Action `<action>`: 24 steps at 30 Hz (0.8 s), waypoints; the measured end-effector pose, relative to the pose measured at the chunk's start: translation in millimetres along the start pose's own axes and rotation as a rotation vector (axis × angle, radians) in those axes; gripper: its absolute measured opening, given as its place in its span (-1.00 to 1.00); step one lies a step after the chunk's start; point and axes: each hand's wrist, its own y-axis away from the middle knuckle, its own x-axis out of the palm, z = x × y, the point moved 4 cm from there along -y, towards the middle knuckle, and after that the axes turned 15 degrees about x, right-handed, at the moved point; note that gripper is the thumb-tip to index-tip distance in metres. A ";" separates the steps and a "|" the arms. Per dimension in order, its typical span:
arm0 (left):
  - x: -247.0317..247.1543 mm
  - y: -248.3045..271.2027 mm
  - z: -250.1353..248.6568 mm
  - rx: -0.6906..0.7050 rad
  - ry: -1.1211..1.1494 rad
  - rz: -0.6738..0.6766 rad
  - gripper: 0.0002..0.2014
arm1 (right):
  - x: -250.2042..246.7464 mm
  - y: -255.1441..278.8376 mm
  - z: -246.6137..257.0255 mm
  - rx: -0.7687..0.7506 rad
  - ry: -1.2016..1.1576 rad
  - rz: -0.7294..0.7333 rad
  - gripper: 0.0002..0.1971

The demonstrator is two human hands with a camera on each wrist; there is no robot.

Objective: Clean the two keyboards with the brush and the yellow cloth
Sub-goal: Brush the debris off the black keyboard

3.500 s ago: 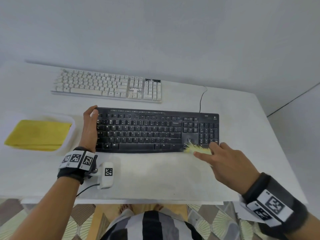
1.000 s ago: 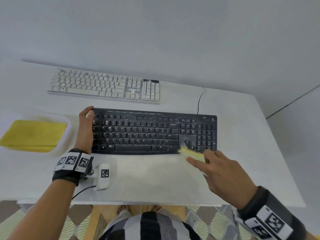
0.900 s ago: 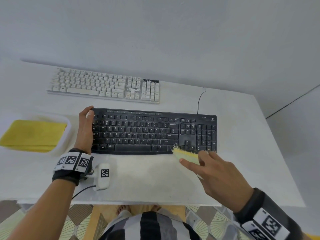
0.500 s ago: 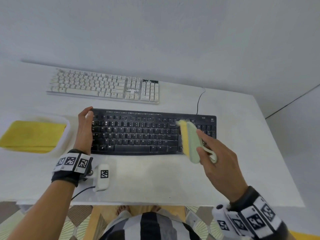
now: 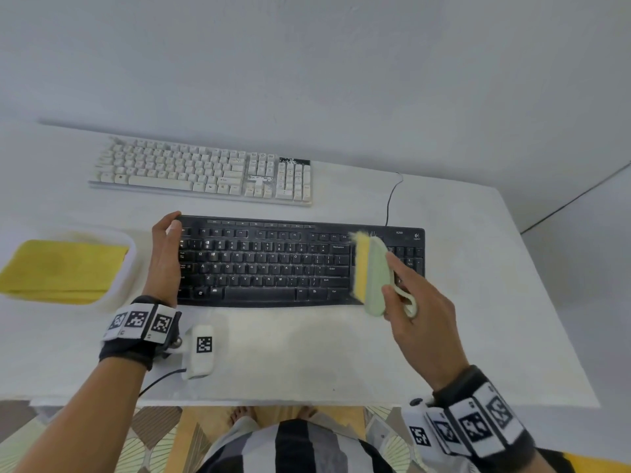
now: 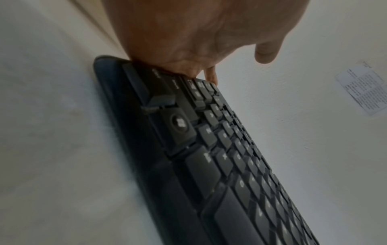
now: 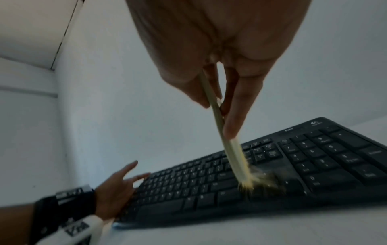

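A black keyboard [image 5: 273,261] lies in the middle of the white table, with a white keyboard [image 5: 205,172] behind it. My right hand [image 5: 416,315] grips a pale green brush [image 5: 370,271] with yellow bristles. The brush stands on edge over the keys between the main block and the number pad. In the right wrist view the blurred bristles of the brush [image 7: 247,179] touch the black keyboard [image 7: 314,165]. My left hand [image 5: 167,254] rests with straight fingers on the keyboard's left end [image 6: 220,157]. The folded yellow cloth [image 5: 65,268] lies in a white tray [image 5: 131,264] at the left.
The black keyboard's cable [image 5: 389,199] runs back toward the wall. A white tagged unit [image 5: 203,349] hangs by my left wrist near the table's front edge. Bare tabletop lies in front of the black keyboard and to its right.
My right hand lifted the brush from the keyboard's front edge, turned it on edge and carried it back over the keys left of the number pad. The left hand stayed put.
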 end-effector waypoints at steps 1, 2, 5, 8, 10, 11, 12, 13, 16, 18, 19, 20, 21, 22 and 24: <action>-0.2 0.0 0.4 -0.001 0.003 0.001 -0.57 | 4.9 1.3 0.0 -0.010 0.017 -0.003 -0.53; -0.6 0.0 0.6 0.000 0.006 0.003 -0.58 | 9.8 3.1 -1.9 0.006 0.027 0.038 -0.53; -0.7 -0.5 1.9 0.002 0.009 0.000 -0.52 | 12.2 7.4 -13.8 0.097 0.052 0.253 -0.55; -0.5 -1.2 2.5 -0.016 0.005 -0.002 -0.49 | -3.0 3.6 -10.7 0.122 0.006 0.268 -0.57; -1.5 -2.2 3.9 -0.028 0.013 -0.007 -0.48 | -10.2 -1.0 -3.1 0.053 -0.041 0.124 -0.57; -2.1 -2.9 5.0 -0.030 0.013 -0.008 -0.50 | -9.5 -2.1 0.1 0.015 -0.053 0.059 -0.56; -2.3 -2.9 4.9 -0.031 0.012 -0.010 -0.52 | -5.0 -2.3 1.7 -0.007 -0.051 0.025 -0.55; -2.5 -3.0 5.0 -0.028 0.010 -0.011 -0.54 | 1.1 -1.5 0.3 0.000 -0.040 0.032 -0.55; -1.3 -2.0 3.9 -0.025 0.008 -0.001 -0.55 | 9.8 3.7 -13.0 0.138 0.021 0.235 -0.55; -0.6 -1.3 2.6 -0.021 0.008 -0.007 -0.52 | 2.9 3.9 -15.9 0.179 0.076 0.358 -0.57; -0.3 -1.7 1.7 -0.020 0.005 -0.006 -0.51 | -1.3 3.1 -13.3 0.164 0.093 0.365 -0.57; 1.0 -1.5 1.0 -0.021 0.007 -0.001 -0.51 | -6.1 1.9 -8.5 0.119 0.099 0.322 -0.57; 1.7 -1.6 1.2 -0.024 0.008 0.003 -0.50 | -10.4 1.2 -2.0 0.043 0.105 0.250 -0.56; 2.1 -1.6 1.5 -0.025 0.008 0.005 -0.50 | -12.3 1.9 5.9 -0.049 0.129 0.194 -0.55; 0.6 -1.3 2.1 -0.021 0.002 0.001 -0.50 | -8.4 6.6 19.6 -0.231 0.264 0.199 -0.51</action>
